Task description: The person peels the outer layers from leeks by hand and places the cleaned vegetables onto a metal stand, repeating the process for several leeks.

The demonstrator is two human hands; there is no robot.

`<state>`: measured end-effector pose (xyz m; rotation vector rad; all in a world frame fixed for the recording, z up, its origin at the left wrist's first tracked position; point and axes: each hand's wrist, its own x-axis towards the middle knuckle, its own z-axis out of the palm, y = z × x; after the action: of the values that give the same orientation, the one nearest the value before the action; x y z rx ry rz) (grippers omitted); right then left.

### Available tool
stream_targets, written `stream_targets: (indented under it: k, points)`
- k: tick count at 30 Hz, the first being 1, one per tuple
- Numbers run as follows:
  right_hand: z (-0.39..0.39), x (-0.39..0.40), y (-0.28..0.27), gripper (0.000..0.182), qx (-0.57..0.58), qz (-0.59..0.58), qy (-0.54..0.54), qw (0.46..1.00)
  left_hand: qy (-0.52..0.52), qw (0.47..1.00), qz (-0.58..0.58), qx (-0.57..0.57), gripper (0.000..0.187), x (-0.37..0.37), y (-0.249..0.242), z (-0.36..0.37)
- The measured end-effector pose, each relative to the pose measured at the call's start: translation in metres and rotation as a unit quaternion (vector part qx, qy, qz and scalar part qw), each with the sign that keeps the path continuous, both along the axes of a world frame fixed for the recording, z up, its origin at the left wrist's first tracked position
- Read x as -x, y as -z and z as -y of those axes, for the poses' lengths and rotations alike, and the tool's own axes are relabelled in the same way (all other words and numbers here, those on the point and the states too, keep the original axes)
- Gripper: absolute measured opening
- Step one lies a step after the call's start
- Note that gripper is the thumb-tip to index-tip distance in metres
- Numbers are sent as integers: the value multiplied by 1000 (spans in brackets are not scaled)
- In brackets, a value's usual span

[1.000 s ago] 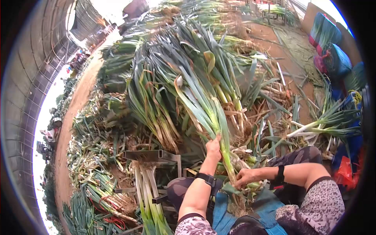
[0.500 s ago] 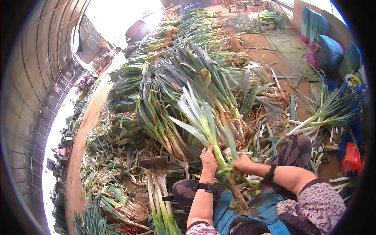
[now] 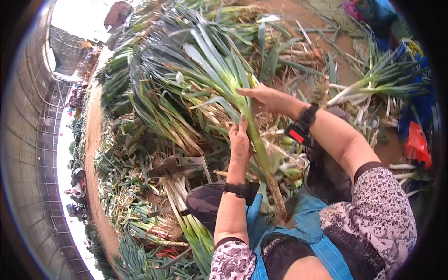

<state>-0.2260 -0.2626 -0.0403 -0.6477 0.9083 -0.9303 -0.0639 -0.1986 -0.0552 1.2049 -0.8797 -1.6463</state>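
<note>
Both hands [image 3: 254,116] on one leek [image 3: 254,135]

Long green leek [image 3: 254,135], upright, roots down over lap

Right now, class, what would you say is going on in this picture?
A seated person holds one long leek upright over their lap with both bare hands. The left hand grips the pale stalk, while the right hand holds it higher up, where the green leaves fan out. Its rooty end hangs down by a blue apron. A big heap of leeks lies in front, and trimmed ones rest in a metal rack to the left.
</note>
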Motion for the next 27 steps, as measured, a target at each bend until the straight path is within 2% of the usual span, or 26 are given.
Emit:
stream_targets:
  k: [1,3,5,6,7,8,9,11,13,15,17,19,23,24,27]
  points:
    - [10,-1,22,40,8,19,12,1000,6,1000,12,13,25,4,-4,-4]
    - [6,-2,4,33,-35,66,53,996,-10,998,28,47,24,11,-22,-14]
    - [10,-3,-6,25,-20,95,123,988,18,973,180,141,24,-5,-6,-34]
    - [12,4,-12,26,-18,83,118,989,43,978,190,78,24,-11,0,-60]
    - [10,12,-20,28,-17,72,119,990,71,963,248,76,23,-26,25,-85]
    - [12,19,-20,32,-13,63,100,993,71,981,172,-48,21,-30,32,-113]
    - [12,21,-20,32,-5,81,98,992,133,968,152,-148,23,-46,46,-132]
    - [9,21,-18,33,8,118,90,989,229,931,198,-203,34,-83,59,-134]
    - [4,14,-11,30,5,138,79,987,263,877,399,-50,47,-79,-13,-95]
    - [4,5,-7,28,22,156,81,984,44,929,365,45,52,-72,-25,-56]
    - [-2,-3,-14,28,39,145,60,987,-7,953,280,111,52,-50,-57,-29]
    - [-5,-13,-18,29,42,131,50,989,-1,965,230,123,46,-51,-41,1]
    - [-6,-20,-20,29,64,88,50,993,19,995,86,51,33,-46,-56,20]
    - [-5,-20,-19,30,67,68,53,994,36,990,119,63,25,-45,-58,20]
    - [-1,-21,-18,31,126,8,61,990,81,990,-94,-65,23,-43,-50,25]
